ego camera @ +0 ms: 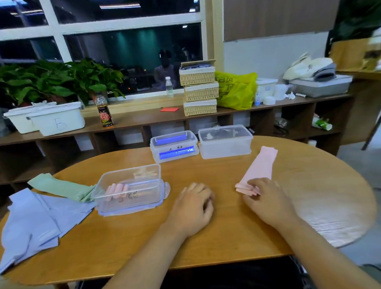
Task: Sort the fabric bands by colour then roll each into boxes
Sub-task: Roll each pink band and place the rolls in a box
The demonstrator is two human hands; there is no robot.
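Pink band lies flat on the table, its near end pinched in the curled fingers of your right hand. Your left hand rests nearby, loosely curled, holding nothing. Further left, an open box holds pink rolls; green bands and blue bands lie beyond.

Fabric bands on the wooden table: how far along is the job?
Done: colours lie apart; pink fabric rolls sit in the open clear plastic box. In hand: the right hand pinches one end of the flat pink fabric band. Left: green fabric bands and blue fabric bands, unrolled.
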